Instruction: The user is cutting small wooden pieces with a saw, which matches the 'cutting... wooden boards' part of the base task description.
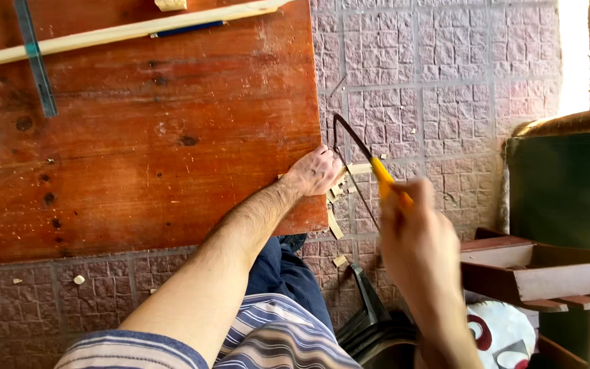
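Small saw [356, 154], dark bowed frame, yellow handle: sits just off the right edge of the surface [138, 137], near its lower right corner, frame angled up and left over the paved floor [438, 75]. Right hand [418, 239] wrapped tight around the yellow handle, fingers closed on it, hand blurred. Thin blade runs down past a short pale wood piece [358, 169] that sticks out beyond the surface edge.

Left hand [317, 171] sits at that same right edge, fingers curled down, pressing on the wood piece where it meets the surface; exact finger contact is hidden under the hand. Left forearm crosses the lower right corner of the surface.

Pale offcuts [336, 225] scattered on the floor right below the saw, touching or just beside the surface's lower right corner.

Far side of the surface: long pale wood strip [124, 33] lying across near the top edge, blue pencil-like item [186, 29] right beside it, metal ruler [35, 58] crossing under the strip near the top left. Sawdust specks over the reddish board.

Right of the person: reddish wooden frame [534, 266], green cloth-covered object [561, 184] behind it.
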